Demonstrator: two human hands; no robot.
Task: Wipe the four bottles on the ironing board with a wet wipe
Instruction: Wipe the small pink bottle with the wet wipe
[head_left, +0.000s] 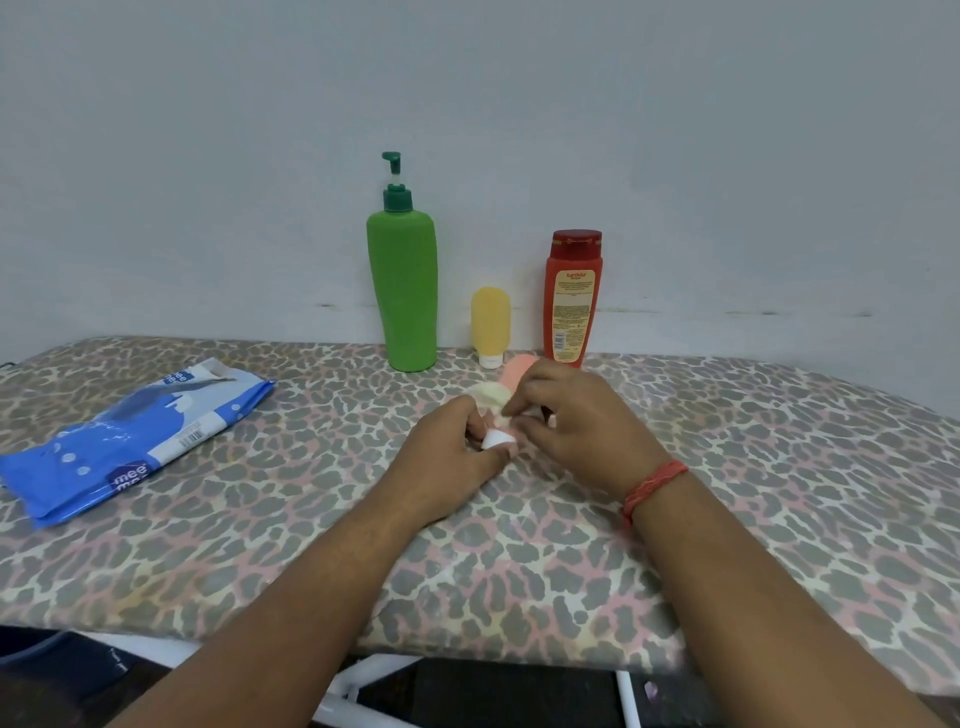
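Both hands — left hand (452, 447), right hand (576, 415) — on small pink bottle (517, 370) w/ wet wipe (491, 393) over ironing board (727, 467).

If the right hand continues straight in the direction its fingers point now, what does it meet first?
The right hand points left toward the left hand, so it probably meets the pink bottle between them first, then that hand. Depth is unclear.

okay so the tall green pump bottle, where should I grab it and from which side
Grip the green bottle around its mid body, coming from its left: it stands upright, that side is clear, and the yellow bottle stands close on its right. Avoid the thin pump head.
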